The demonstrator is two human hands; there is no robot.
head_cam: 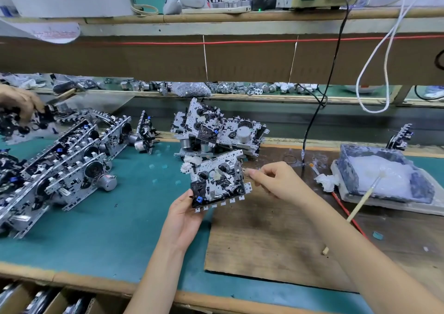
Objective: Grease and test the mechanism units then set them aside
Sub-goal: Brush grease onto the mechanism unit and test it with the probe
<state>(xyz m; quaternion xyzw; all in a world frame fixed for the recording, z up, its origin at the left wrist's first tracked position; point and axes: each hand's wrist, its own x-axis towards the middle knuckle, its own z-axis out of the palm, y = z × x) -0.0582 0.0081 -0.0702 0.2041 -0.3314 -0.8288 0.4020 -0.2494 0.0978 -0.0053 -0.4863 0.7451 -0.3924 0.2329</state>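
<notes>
The left hand [185, 215] holds a mechanism unit [218, 181]; the right hand [274, 181] pinches its side, maybe testing. Next, probably set aside.

One mechanism unit [218, 181] is held by two hands, the left hand [185, 214] and the right hand [276, 181]; a third hand [19, 102] is seen far left. One brush [360, 201] and one grease tub [419, 187] are counted right of the right hand.

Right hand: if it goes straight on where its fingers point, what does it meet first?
Probably the mechanism unit held by the left hand, at its right edge; depth is unclear.
</notes>
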